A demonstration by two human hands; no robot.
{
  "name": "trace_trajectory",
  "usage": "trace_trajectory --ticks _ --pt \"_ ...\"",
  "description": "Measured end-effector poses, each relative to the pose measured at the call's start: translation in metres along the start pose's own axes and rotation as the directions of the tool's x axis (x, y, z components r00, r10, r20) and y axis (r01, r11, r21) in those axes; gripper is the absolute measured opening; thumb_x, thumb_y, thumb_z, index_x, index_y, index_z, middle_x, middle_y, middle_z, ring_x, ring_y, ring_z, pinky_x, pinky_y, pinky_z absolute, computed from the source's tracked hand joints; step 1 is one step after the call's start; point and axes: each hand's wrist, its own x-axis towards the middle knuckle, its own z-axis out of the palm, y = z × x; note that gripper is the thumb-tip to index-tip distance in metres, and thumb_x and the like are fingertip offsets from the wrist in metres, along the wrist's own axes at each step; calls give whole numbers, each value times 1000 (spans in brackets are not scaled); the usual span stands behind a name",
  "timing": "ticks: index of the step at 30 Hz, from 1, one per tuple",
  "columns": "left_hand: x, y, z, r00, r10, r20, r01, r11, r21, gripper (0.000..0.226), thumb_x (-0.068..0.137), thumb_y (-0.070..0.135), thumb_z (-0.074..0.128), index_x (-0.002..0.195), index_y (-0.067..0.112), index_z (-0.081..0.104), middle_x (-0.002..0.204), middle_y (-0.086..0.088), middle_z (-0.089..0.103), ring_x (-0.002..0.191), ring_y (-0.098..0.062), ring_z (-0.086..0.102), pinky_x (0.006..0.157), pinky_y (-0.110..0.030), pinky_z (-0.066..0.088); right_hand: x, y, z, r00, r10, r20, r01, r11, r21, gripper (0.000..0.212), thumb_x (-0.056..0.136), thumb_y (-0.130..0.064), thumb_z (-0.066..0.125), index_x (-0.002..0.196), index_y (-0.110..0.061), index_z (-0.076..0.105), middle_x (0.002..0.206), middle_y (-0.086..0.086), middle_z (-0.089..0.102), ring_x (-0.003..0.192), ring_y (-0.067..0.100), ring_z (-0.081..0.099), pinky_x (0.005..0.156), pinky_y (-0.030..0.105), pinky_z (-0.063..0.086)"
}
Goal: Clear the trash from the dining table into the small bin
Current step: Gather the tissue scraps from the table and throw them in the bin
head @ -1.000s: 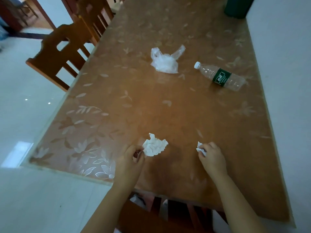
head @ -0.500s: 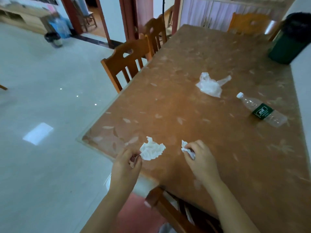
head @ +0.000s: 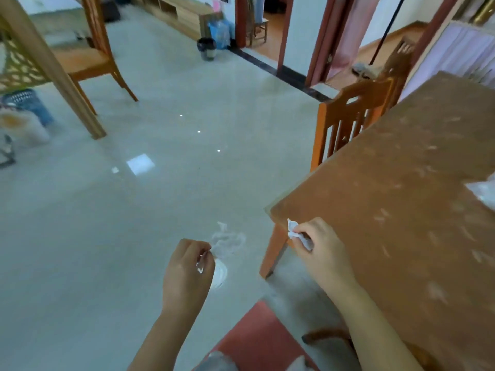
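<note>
My left hand (head: 187, 271) is out over the floor, left of the dining table (head: 401, 196), pinching a crumpled white tissue (head: 227, 239) that is blurred by motion. My right hand (head: 318, 250) is at the table's near left corner, closed on a smaller white tissue scrap (head: 293, 228). A white plastic bag (head: 484, 191) lies on the table at the right frame edge, partly cut off. A small dark bin (head: 206, 49) stands far off on the floor near a doorway.
A wooden chair (head: 356, 116) is pushed against the table's left side. Another chair (head: 88, 57) and a wooden post (head: 51, 68) stand at the far left, with a basket (head: 26, 103) and bags by them. Pale shiny floor tiles fill the middle. A red seat (head: 257, 341) is below me.
The view has swung left, away from the table. My left hand has carried its tissue off the table over the floor. My right hand, still holding its scrap, is now at the table corner.
</note>
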Motion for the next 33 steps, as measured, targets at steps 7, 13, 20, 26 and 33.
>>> trace_trajectory --ticks 7,13,20,26,33 --pt "41 -68 -46 996 -50 -79 57 995 86 17 72 -9 66 76 7 62 77 2 52 61 -20 53 54 -29 42 57 -65 77 981 -169 98 168 986 17 7 71 -15 58 76 -19 54 71 6 54 66 27 55 55 36 46" --pt "117 -97 -26 998 -40 -43 45 993 109 8 73 7 54 75 7 62 76 -4 56 61 -23 56 54 -35 48 131 -61 121 976 -149 156 155 988 -23 6 70 -12 58 75 -9 59 73 11 55 67 31 56 59 30 38" --pt "272 -88 5 991 109 71 -123 965 230 12 75 14 50 71 8 60 71 -5 55 57 -21 51 51 -27 41 273 -37 157 998 -29 56 30 1000 -2 6 73 -1 65 75 -6 61 74 13 54 70 33 55 55 32 40" --pt "404 -54 41 966 224 126 -246 948 203 16 69 -6 68 71 7 60 72 -5 55 60 -15 47 51 -24 35 379 -20 150 997 56 -47 -57 998 -23 11 71 1 67 74 -7 60 76 13 55 71 32 55 53 38 45" --pt "527 -54 114 908 309 281 -354 927 122 4 71 8 57 70 10 60 73 -3 56 59 -16 50 49 -18 34 454 23 153 968 234 -90 -245 960 -135 10 73 -2 67 78 -8 61 78 10 55 71 28 55 56 35 44"
